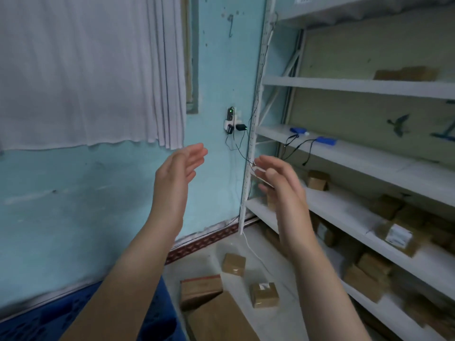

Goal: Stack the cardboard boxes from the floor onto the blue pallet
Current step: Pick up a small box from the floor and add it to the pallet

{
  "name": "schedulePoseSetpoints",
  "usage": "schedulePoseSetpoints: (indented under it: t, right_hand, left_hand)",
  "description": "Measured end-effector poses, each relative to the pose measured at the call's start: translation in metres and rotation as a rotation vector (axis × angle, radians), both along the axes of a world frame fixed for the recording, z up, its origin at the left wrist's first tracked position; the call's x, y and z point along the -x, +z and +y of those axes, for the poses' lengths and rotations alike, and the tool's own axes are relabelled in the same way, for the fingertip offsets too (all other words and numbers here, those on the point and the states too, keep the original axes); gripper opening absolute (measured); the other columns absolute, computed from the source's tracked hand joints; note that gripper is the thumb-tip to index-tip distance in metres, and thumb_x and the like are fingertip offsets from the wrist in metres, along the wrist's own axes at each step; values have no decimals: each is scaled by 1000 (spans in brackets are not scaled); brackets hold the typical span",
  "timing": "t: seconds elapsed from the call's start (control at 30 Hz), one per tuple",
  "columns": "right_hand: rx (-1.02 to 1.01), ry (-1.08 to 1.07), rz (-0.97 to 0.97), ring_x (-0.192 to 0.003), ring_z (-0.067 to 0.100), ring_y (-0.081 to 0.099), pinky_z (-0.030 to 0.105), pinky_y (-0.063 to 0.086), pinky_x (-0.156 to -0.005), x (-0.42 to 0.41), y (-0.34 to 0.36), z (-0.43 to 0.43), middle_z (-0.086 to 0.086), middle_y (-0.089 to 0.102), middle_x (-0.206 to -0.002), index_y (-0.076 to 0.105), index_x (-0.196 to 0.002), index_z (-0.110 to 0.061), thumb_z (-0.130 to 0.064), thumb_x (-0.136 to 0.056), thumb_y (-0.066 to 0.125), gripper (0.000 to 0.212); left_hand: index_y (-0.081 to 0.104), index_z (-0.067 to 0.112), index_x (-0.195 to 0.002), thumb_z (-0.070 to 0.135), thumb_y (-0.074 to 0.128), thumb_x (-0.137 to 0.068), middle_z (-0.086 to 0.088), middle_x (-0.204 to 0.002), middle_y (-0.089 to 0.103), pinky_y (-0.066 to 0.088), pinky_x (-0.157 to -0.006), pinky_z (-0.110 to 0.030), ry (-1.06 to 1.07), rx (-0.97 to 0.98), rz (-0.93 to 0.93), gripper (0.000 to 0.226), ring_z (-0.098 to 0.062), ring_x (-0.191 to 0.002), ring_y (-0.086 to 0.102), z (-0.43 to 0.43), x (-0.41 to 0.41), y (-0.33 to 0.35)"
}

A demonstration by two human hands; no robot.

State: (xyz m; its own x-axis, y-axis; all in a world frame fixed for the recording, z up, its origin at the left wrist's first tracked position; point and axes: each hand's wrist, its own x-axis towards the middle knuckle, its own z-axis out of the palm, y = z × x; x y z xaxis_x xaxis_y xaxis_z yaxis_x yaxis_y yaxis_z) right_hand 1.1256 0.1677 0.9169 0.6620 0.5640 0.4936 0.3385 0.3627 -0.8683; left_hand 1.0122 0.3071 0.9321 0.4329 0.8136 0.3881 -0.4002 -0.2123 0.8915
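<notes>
My left hand (177,173) and my right hand (278,183) are both raised in front of me, palms facing each other, fingers apart, holding nothing. Far below them, cardboard boxes lie on the pale floor: a small one (234,264), another small one with a white label (264,294), a medium one with a reddish top edge (200,289) and a large flat one (221,321) at the bottom edge. The blue pallet (37,318) fills the lower left corner, partly hidden by my left forearm.
A white metal shelf rack (357,87) stands at the right, with many small cardboard boxes (317,180) on its lower shelves. A wall socket with chargers and dangling cables (232,124) hangs on the turquoise wall. A white curtain (81,70) covers the upper left.
</notes>
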Motion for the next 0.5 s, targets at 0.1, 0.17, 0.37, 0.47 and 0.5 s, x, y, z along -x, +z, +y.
schedulePoseSetpoints:
  t: [0.1, 0.17, 0.37, 0.47, 0.5]
  right_hand:
    - [-4, 21, -33, -123, 6, 58, 36, 45, -108, -56, 11, -24, -18, 66, -125, 66, -118, -31, -35, -90, 49, 33]
    - [-6, 32, -27, -120, 5, 60, 34, 45, -105, -93, 15, -39, -18, 68, -122, 66, -116, -32, -33, -89, 50, 31]
    - [-19, 13, -1, -114, 1, 62, 34, 48, -103, -193, 7, -69, -21, 69, -118, 65, -112, -38, -34, -89, 51, 27]
    - [-9, 3, 12, -116, 3, 62, 35, 48, -105, -233, -6, -71, -20, 68, -119, 63, -113, -39, -35, -90, 51, 27]
    - [-3, -1, 17, -117, 3, 61, 36, 47, -106, -245, -11, -70, -20, 67, -120, 63, -113, -40, -37, -90, 50, 26]
  left_hand:
    - [72, 29, -102, 33, 40, -95, 11, -106, 76, 45, -100, -32, -9, 15, -40, 34, -2, -105, 67, -32, -62, 5]
    - [72, 28, -104, 33, 40, -95, 11, -107, 75, 46, -100, -32, -25, 33, -40, 34, -2, -106, 67, -51, -102, 3]
    - [71, 28, -107, 29, 36, -100, 11, -109, 75, 45, -104, -34, -74, 81, 9, 35, -4, -107, 67, -83, -198, -13]
    - [70, 27, -107, 29, 34, -101, 11, -110, 74, 44, -106, -35, -101, 83, 52, 36, -5, -109, 66, -85, -233, -27]
    - [70, 28, -107, 29, 35, -101, 10, -111, 74, 44, -106, -36, -102, 90, 61, 36, -5, -110, 66, -83, -244, -31]
